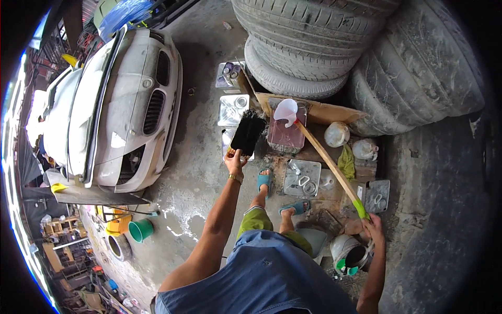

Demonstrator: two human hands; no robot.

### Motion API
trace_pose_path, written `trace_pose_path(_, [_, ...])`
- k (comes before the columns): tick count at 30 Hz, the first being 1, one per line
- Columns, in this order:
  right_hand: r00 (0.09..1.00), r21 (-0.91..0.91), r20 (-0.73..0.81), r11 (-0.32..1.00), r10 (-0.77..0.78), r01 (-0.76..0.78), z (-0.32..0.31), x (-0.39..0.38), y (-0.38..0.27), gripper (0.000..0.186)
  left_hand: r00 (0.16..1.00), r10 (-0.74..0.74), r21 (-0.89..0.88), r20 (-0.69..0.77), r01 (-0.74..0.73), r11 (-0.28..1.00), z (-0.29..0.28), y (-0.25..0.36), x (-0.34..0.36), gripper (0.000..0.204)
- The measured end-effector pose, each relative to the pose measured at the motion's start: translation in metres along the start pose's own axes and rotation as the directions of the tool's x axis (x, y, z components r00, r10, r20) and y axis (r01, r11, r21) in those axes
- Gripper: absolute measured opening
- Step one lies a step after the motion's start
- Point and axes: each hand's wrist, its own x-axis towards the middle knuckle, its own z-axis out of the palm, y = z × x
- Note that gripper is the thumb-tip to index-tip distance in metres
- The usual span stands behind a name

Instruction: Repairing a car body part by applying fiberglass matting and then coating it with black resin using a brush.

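My left hand is closed on a brush with thick black bristles, held out over square metal tins. My right hand grips the green end of a long wooden pole. The pole slants away to the far left, and its red-tipped end overlaps a translucent white funnel. Whether the funnel is joined to the pole I cannot tell. Under it stands a reddish-topped square tin. A metal tin with a handle and round cap sits between the pole and my feet.
Stacked tires and larger tires rise behind and right. A white car front stands left. Near my right arm is a stained bucket. Plastic jugs and a green rag lie beside the pole. A green bucket stands farther left.
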Motion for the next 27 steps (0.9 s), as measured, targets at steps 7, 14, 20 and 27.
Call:
trace_pose_path(7, [0.98,-0.008,-0.196,1.0,0.01,-0.012,-0.018,-0.111,-0.056,0.02,0.994,-0.108,-0.033,-0.01,0.108,0.994,0.043,-0.002,-0.033,0.04])
trace_pose_path(14, [0.875,-0.481,-0.337,0.863,-0.347,0.157,-0.012,-0.152,-0.065,0.014,0.996,-0.083,-0.01,-0.023,0.083,0.996,0.076,-0.012,-0.028,0.05])
trace_pose_path(20, [0.781,-0.669,-0.388,0.732,-0.49,0.127,-0.006,-0.175,-0.068,0.018,0.979,-0.088,-0.129,0.182,0.113,0.985,0.093,-0.01,-0.039,0.061])
trace_pose_path(27, [0.781,-0.652,-0.443,0.756,-0.441,0.058,-0.004,-0.184,-0.072,0.023,0.982,-0.089,-0.146,0.165,0.114,0.983,0.095,-0.004,-0.042,0.05])
